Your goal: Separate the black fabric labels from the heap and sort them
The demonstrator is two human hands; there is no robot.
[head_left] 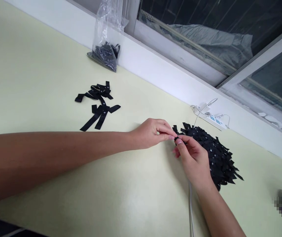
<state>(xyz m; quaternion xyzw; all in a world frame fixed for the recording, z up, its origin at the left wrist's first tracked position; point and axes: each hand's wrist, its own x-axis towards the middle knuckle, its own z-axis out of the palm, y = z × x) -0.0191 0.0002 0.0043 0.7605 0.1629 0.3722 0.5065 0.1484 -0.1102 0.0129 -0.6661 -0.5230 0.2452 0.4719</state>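
Note:
My left hand (153,133) reaches in from the left, its thumb and fingers pinched on a black ribbon piece (176,139). My right hand (194,156) meets it and pinches the same piece between thumb and fingers. Most of that piece is hidden by the fingertips. Right behind my right hand lies a large heap of black ribbon bows (215,151) with small shiny spots. Farther left on the table sits a small loose group of black ribbon pieces (101,107).
A clear plastic bag (105,49) with black pieces stands against the white ledge (151,62). A power strip (211,118) with plugs lies behind the heap. A pale cable (190,207) crosses the yellowish table (131,194). Something pixelated shows at the right edge.

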